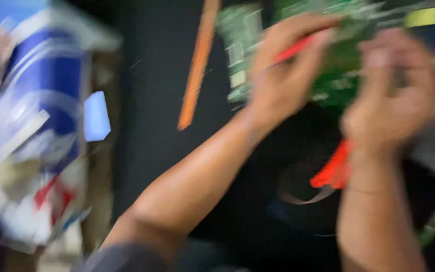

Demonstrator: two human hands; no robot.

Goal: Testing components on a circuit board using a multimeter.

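With the left hand (283, 75) pinching a thin red tool (298, 48) and the right hand (391, 95) curled on the green circuit board (338, 75), a slip could gouge the board

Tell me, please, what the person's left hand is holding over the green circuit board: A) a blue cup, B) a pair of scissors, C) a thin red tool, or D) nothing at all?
C: the left hand pinches a thin red tool between its fingers, right over the green circuit board; the picture is too blurred to tell what kind of tool it is.
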